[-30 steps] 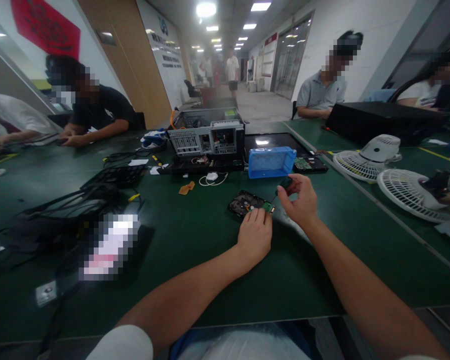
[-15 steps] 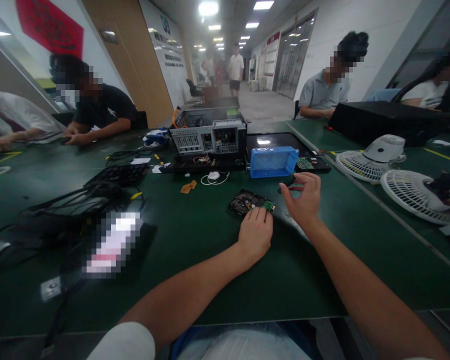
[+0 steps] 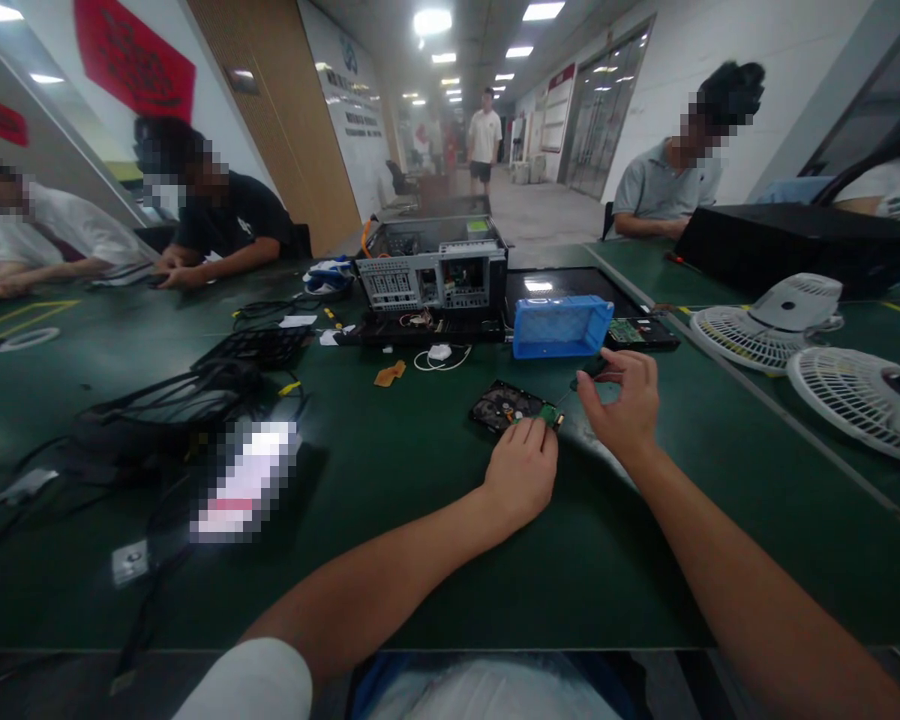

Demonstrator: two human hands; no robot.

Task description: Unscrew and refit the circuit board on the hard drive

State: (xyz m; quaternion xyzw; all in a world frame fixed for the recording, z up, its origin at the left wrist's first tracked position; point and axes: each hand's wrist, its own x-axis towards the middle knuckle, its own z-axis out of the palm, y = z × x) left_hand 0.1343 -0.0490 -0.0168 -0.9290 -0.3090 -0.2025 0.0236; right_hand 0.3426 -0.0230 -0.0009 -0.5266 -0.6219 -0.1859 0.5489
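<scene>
- Left hand (image 3: 523,468): fingers side by side over the near edge of the hard drive (image 3: 499,408); thumb hidden, can't tell if it's gripping or just pressing.
- Hard drive: on the green table (image 3: 450,580), just ahead of left hand, left of right hand. Green circuit board (image 3: 549,413) visible at its right end, by left fingertips.
- Right hand (image 3: 624,405): thumb and fingers pinched on the screwdriver (image 3: 589,374), dark handle, shaft angled down-left toward the board. Tip contact: can't tell.
- Blue bin (image 3: 559,349): just beyond right hand, open side facing it.
- Computer case (image 3: 397,286): farther out, ahead-left of both hands.
- White fan grille (image 3: 832,395): well right of right hand.
</scene>
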